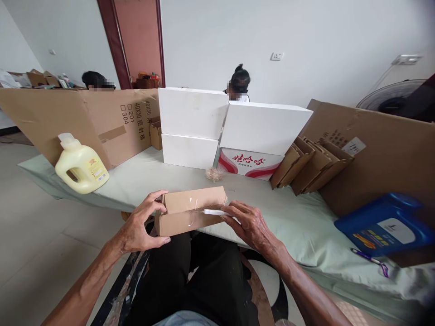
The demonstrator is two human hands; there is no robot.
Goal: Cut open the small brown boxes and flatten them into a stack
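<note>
A small brown cardboard box (190, 222) lies at the front edge of the cloth-covered table, right before my lap. Shiny clear tape crosses the seam along its upper side. My left hand (142, 222) grips the box's left end, fingers on the far corner and thumb along the near side. In my right hand (249, 224) is a white utility knife (215, 212), pinched between thumb and fingers and pointing left. Its thin tip is over the taped seam; whether it touches the tape I cannot tell.
Beyond the box are a crumpled clear tape ball (214, 174) and stacked white boxes (193, 113). A pale yellow jug (79, 165) stands left, a blue jug (387, 226) right, by a purple-strapped pen (370, 258). Flattened cartons (306, 165) lean right. Two people sit behind.
</note>
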